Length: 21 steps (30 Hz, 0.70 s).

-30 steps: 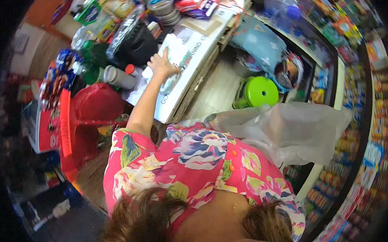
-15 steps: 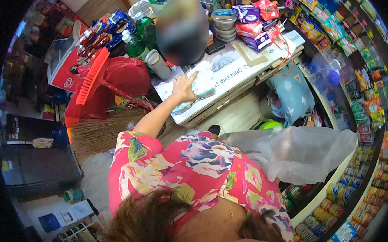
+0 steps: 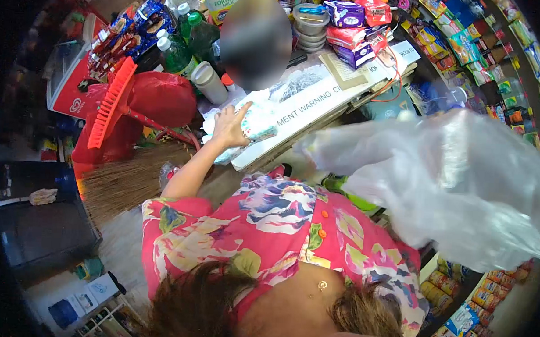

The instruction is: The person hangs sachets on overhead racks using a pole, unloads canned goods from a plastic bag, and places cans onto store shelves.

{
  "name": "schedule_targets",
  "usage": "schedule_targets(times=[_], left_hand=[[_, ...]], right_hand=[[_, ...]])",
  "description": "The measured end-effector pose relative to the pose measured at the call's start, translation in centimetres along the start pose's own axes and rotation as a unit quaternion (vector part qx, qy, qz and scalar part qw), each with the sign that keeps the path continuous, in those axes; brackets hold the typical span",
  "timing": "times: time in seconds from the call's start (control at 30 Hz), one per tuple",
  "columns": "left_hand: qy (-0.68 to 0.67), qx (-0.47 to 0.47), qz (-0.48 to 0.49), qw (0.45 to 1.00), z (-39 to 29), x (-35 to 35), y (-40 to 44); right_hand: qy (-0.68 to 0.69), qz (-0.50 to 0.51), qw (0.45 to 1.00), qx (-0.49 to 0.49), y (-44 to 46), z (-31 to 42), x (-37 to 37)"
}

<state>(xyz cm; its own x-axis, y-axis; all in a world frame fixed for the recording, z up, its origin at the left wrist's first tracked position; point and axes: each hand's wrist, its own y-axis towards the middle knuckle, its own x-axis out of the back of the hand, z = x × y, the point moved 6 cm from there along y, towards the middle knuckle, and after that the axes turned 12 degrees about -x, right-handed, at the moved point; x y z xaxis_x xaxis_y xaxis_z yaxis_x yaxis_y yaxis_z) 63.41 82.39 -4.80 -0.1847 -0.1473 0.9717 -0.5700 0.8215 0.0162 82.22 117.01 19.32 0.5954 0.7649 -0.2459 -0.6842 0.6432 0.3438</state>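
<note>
My left hand (image 3: 230, 128) lies on a soft white bundle with small coloured prints (image 3: 261, 124), at the near left end of the counter. Its fingers are spread over the bundle, thumb apart. Whether the bundle is cloth or a wrapped pack, I cannot tell. A large translucent plastic bag (image 3: 452, 184) is spread out on my right side, crumpled and raised. My right hand does not show; the bag and my floral sleeve cover that side. Close to my left hand stands a white-lidded cylindrical container (image 3: 209, 83).
The counter (image 3: 309, 112) carries green bottles (image 3: 177, 55), stacked tubs (image 3: 310, 28) and purple and red packs (image 3: 354, 32). At left are a red brush (image 3: 113, 104), a red bag (image 3: 164, 99) and a straw broom (image 3: 135, 180). Stocked shelves (image 3: 471, 54) curve along the right.
The plastic bag has risen and spread wider towards the right. My left hand stays on the white bundle, both slightly further left in view. The camera view has shifted too.
</note>
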Motion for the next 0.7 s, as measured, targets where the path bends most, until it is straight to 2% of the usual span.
schedule_targets(times=[0.17,0.23,0.3,0.43,0.57,0.67,0.7], left_hand=[[-0.163,0.07,-0.013,0.984,1.6,1.6,-3.2],[-0.269,0.052,-0.047,0.961,2.9,1.6,-4.7],[-0.392,0.051,-0.059,0.917,2.7,2.5,-6.5],[-0.503,0.071,-0.065,0.859,2.9,6.5,-10.3],[-0.656,0.087,-0.16,0.732,3.9,8.2,-13.6],[-0.7,0.076,-0.199,0.682,4.9,9.0,-15.5],[-0.687,0.062,-0.199,0.696,5.3,9.1,-16.0]], right_hand=[[0.009,0.021,0.999,0.026,2.8,1.2,-3.0],[0.013,0.034,0.999,0.022,3.8,1.1,-4.5],[0.02,0.045,0.999,0.011,3.8,0.8,-5.4],[0.034,0.08,0.996,-0.035,4.8,-2.0,-9.1],[0.054,0.114,0.987,-0.095,5.4,-5.9,-12.2],[0.069,0.141,0.977,-0.142,5.7,-9.0,-14.4],[0.074,0.152,0.973,-0.158,5.7,-10.1,-15.2]])
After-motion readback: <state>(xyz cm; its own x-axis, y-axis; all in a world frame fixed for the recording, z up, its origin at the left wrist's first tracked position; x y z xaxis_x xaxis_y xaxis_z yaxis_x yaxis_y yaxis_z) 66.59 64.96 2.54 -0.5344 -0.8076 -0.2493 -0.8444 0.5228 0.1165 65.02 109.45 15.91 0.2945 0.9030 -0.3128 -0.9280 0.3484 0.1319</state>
